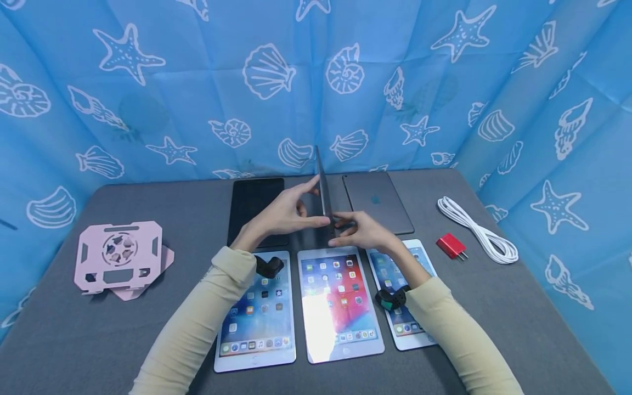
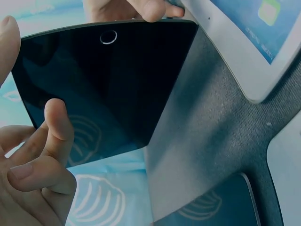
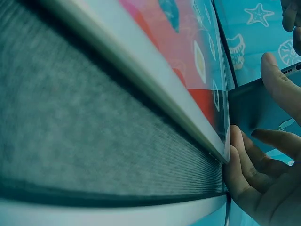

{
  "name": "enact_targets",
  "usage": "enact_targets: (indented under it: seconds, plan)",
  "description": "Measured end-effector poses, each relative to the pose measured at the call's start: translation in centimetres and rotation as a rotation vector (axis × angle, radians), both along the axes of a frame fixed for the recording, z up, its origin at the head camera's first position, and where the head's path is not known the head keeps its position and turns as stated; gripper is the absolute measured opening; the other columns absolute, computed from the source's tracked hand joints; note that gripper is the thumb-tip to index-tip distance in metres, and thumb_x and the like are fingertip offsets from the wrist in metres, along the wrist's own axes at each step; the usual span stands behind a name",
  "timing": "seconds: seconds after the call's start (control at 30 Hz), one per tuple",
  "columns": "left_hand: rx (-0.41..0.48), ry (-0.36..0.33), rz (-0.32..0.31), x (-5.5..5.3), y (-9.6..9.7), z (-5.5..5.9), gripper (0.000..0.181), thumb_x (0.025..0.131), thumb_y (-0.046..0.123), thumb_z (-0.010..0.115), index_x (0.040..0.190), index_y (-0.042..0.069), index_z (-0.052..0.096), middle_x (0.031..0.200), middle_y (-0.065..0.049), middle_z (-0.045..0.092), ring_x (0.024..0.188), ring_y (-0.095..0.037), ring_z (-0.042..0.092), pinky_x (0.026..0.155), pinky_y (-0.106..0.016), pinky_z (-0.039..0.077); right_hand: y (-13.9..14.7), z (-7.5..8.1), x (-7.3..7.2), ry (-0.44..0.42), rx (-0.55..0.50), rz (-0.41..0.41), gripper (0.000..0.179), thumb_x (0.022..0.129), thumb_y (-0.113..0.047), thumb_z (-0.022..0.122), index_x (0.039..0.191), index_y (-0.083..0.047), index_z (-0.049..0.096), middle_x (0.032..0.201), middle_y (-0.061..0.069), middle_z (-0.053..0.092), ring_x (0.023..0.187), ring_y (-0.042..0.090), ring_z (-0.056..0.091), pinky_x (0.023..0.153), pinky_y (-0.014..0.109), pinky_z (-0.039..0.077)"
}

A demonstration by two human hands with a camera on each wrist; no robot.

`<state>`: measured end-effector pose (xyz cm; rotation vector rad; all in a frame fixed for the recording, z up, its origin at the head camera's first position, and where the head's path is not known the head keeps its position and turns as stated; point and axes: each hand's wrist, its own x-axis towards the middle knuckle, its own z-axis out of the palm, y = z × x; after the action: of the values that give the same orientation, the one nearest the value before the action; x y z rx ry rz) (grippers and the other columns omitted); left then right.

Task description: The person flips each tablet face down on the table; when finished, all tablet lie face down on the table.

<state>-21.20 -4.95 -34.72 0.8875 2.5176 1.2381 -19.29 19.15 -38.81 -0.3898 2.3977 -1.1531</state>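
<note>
Dark iPad (image 2: 117, 89) at centre of view, reference point for all bearings (head view, 12 = far side). Raised on its long edge, nearly edge-on to the head camera; black screen and home button face 9 o'clock, back with Apple logo faces 3 o'clock. Contact of its lower edge with the desk (image 1: 523, 323): cannot tell.

Left hand (image 1: 288, 211): on the screen side, grasping the upper edge, thumb toward the near end, some fingers bent in front of the glass.
Right hand (image 1: 362, 230): at the near end, on the 4–5 o'clock side, fingers bent and grasping at the port edge, thumb beside the charging port.

Surroundings:
- 9 o'clock: black iPad (image 1: 252, 200), lying face up, partly behind the left hand.
- 3 o'clock: gray iPad (image 1: 379, 200), lying face down, Apple logo visible.
- 7, 6 and 5 o'clock: left white iPad (image 1: 261, 323), middle white iPad (image 1: 342, 304), right white iPad (image 1: 407, 319); all face up, home screens lit; glare on the middle one.
- 4 o'clock: red plug adapter (image 1: 450, 244); beyond it, coiled white cable (image 1: 476, 230).
- Between 8 and 9, well apart: pink folding stand (image 1: 88, 241).
- 12 o'clock: blue shell-print curtain (image 1: 197, 71).
</note>
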Motion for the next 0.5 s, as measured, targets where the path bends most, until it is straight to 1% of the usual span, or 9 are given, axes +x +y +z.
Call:
enact_targets:
  seconds: [0.13,0.23,0.4,0.5]
  plan:
    - [-0.018,0.008,0.005,0.0,-0.5,-0.1,0.097,0.092,0.033,0.078,0.164,0.01,0.019,0.147,-0.013,0.051,0.064,-0.013,0.055,0.063,-0.025,0.047,-0.2,0.1,0.1,0.005,0.011,-0.001,0.084,0.091,-0.022,0.078,0.158,0.0,0.033,0.145,0.025,0.052,0.093,0.019,0.068,0.087,0.03,0.056]
    - [-0.029,0.007,0.011,0.0,-1.0,-0.2,0.097,0.091,0.033,0.078,0.164,0.012,0.019,0.146,-0.012,0.053,0.064,-0.013,0.056,0.063,-0.026,0.047,-0.3,0.0,0.2,0.012,0.018,0.001,0.084,0.091,-0.023,0.079,0.158,0.001,0.033,0.143,0.025,0.053,0.089,0.018,0.066,0.086,0.029,0.054]
    - [-0.027,-0.008,0.012,-0.1,-1.6,-0.4,0.098,0.091,0.033,0.078,0.165,0.013,0.018,0.146,-0.014,0.055,0.065,-0.014,0.057,0.065,-0.027,0.047,-0.5,0.0,0.1,0.001,0.029,-0.005,0.084,0.091,-0.024,0.079,0.157,0.003,0.034,0.133,0.022,0.056,0.081,0.015,0.06,0.08,0.027,0.049]
    - [-0.028,-0.007,0.016,-0.1,-2.0,-0.6,0.098,0.091,0.034,0.079,0.164,0.012,0.018,0.145,-0.014,0.055,0.065,-0.013,0.059,0.064,-0.027,0.047,-0.6,0.0,0.1,-0.008,0.045,-0.005,0.083,0.091,-0.025,0.079,0.156,0.004,0.035,0.126,0.02,0.057,0.082,0.015,0.06,0.081,0.027,0.048]
